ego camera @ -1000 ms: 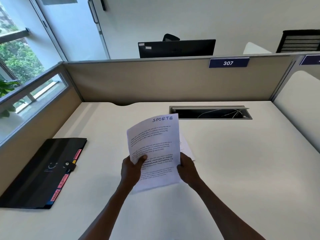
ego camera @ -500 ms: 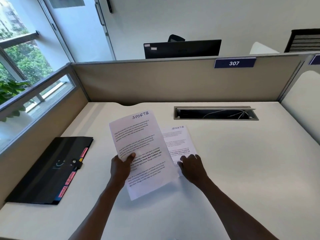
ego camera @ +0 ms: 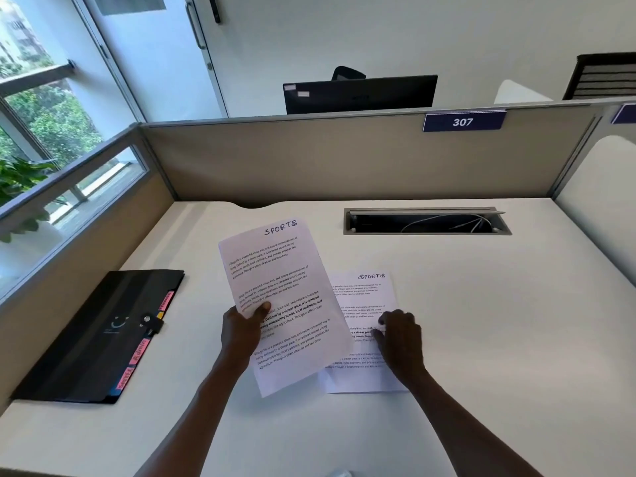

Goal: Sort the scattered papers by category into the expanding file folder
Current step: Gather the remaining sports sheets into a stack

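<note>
The left hand point(ego camera: 241, 333) grips one sheet point(ego camera: 280, 297) headed SPORTS, thumb on its face, and holds it lifted and tilted just to the right of the folder point(ego camera: 93, 335). The right hand point(ego camera: 399, 339) rests on a second sheet point(ego camera: 370, 304), also headed SPORTS, which lies flat on the desk point(ego camera: 481, 339) further right of the folder. Its fingertips bend down onto the paper; whether they pinch the paper or only press it cannot be told. The folder lies closed, strap fastened, coloured tabs showing along its right edge.

Risks noted:
- The flat sheet offers no raised edge; fingers may slide or crease it in lifting.
- The held sheet is gripped on one side only and may droop or slip.
- With both hands occupied, unfastening the folder will be awkward.
- Tab labels are partly unreadable from here; misfiling is possible.
</note>
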`<action>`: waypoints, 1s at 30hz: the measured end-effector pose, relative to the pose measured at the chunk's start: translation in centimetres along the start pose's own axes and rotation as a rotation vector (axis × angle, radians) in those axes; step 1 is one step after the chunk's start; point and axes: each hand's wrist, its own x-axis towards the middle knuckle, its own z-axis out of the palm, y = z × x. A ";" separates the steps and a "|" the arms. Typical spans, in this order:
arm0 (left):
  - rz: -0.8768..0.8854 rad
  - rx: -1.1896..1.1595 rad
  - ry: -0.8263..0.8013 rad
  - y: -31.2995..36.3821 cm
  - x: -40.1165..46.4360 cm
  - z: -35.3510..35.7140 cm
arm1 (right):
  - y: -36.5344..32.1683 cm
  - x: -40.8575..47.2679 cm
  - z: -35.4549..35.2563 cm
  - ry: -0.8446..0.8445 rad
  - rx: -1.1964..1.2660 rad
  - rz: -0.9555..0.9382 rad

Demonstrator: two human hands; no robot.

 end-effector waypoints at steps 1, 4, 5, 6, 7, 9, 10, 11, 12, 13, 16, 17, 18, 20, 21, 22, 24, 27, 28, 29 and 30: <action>-0.001 -0.005 -0.001 0.0 -0.1 0.0 | 0.0 -0.1 -0.2 -0.036 -0.032 0.109; -0.008 -0.014 -0.001 0.1 -0.3 0.1 | -0.7 0.1 -1.1 -0.182 -0.090 0.393; -0.010 -0.016 -0.002 0.1 -0.3 0.1 | -0.9 0.5 -1.4 -0.219 -0.074 0.440; -0.011 -0.014 -0.004 0.1 -0.3 0.1 | -1.1 1.0 -1.6 -0.255 -0.045 0.475; -0.013 -0.015 -0.006 0.1 -0.4 0.1 | -1.3 1.5 -1.9 -0.290 -0.001 0.515; -0.013 -0.013 -0.008 0.0 -0.5 0.2 | -1.3 2.1 -2.1 -0.346 0.096 0.601; -0.014 -0.008 -0.006 0.0 -0.7 0.1 | -1.2 2.2 -2.1 -0.360 0.131 0.631; -0.016 -0.001 -0.001 0.1 -0.8 0.1 | -1.0 2.2 -2.1 -0.372 0.153 0.647; -0.015 0.008 0.003 0.1 -0.9 0.1 | -0.8 2.1 -2.1 -0.381 0.164 0.650; -0.014 0.013 0.007 0.0 -0.9 0.0 | -0.6 2.0 -2.2 -0.381 0.167 0.642; -0.012 0.042 0.015 -0.1 -0.8 -0.4 | 0.0 1.6 -2.3 -0.265 0.237 0.582; -0.009 0.046 0.018 -0.1 -0.7 -0.6 | 0.1 1.5 -2.4 -0.196 0.276 0.559; -0.006 0.055 0.023 0.0 -0.6 -0.7 | 0.1 1.4 -2.6 -0.130 0.317 0.545; 0.028 0.101 0.050 0.1 -0.4 -1.0 | 0.2 1.5 -3.1 -0.022 0.405 0.543; 0.053 0.147 0.075 0.2 -0.3 -1.1 | 0.2 1.7 -3.5 0.023 0.443 0.551; 0.071 0.191 0.107 0.3 -0.1 -1.3 | 0.2 2.0 -3.9 0.069 0.477 0.555; 0.080 0.249 0.171 0.5 0.3 -1.7 | 0.3 2.7 -4.8 0.141 0.544 0.541; 0.048 0.291 0.251 0.9 1.0 -2.2 | 0.4 3.9 -6.4 0.189 0.642 0.496; 0.030 0.294 0.263 1.0 1.3 -2.4 | 0.3 4.2 -6.9 0.173 0.695 0.481; 0.013 0.290 0.266 1.0 1.6 -2.5 | 0.2 4.4 -7.5 0.143 0.751 0.465; -0.004 0.285 0.258 1.3 1.7 -2.5 | 0.0 4.5 -8.1 0.101 0.807 0.447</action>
